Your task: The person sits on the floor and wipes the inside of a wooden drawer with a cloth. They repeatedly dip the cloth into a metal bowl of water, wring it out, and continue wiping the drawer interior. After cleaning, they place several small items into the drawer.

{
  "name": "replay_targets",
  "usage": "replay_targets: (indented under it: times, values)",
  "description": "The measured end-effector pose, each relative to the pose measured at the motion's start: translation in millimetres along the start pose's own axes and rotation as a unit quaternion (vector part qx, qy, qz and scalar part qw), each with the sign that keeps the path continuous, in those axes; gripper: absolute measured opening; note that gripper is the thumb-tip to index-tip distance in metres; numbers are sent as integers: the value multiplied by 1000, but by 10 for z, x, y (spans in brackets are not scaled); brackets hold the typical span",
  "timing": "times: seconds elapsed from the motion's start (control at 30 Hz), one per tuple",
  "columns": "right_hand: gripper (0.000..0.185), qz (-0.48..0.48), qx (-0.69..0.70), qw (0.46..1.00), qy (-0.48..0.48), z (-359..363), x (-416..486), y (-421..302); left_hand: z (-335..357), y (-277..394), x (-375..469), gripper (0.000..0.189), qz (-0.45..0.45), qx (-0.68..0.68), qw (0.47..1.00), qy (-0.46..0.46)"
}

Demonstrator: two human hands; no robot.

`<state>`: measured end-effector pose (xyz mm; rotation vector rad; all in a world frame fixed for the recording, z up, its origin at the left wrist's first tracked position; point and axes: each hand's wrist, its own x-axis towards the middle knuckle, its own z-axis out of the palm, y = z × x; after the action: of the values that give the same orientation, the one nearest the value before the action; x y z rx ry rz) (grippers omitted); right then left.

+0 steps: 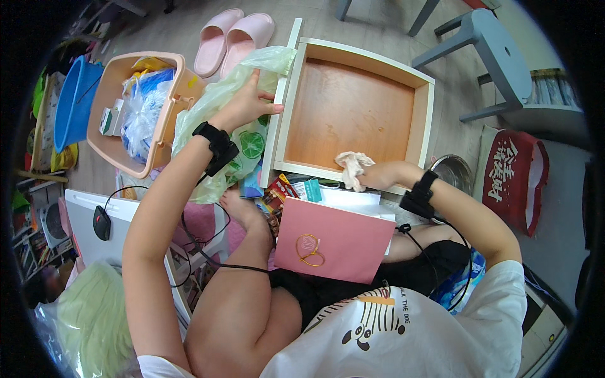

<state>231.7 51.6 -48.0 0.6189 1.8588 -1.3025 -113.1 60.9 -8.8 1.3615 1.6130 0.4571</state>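
An empty wooden drawer [350, 113] lies on the floor before me, its inside bottom brown and slightly marked. My right hand [378, 176] grips a crumpled cream cloth [353, 165] at the drawer's near wall. At the drawer's left panel is my left hand [253, 104], fingers spread, thumb on the panel's edge, over a pale green plastic bag [203, 108] with lime prints. Whether it also holds the bag is unclear. Close to me, a pink folder [331, 241] with a gold elastic loop rests by my legs, in front of small packets [283, 186] and a teal box [309, 190].
A peach plastic bin [182, 94] with bagged items and a blue bucket [75, 104] stand left. Pink slippers [250, 38] lie beyond the bag. To the right are a grey stool [501, 52], a metal bowl [453, 172] and a red bag [513, 182]. Black cables run from both wristbands.
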Motion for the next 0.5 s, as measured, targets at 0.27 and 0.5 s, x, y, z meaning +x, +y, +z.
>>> replay_targets:
  times: [0.27, 0.5]
  values:
    - [26, 96, -161, 974, 125, 355, -789, 253, -12, -19, 18, 116, -11, -23, 999, -20]
    - [21, 162, -110, 933, 302, -300, -1024, 367, 1, -43, 48, 114, 3, -30, 999, -20]
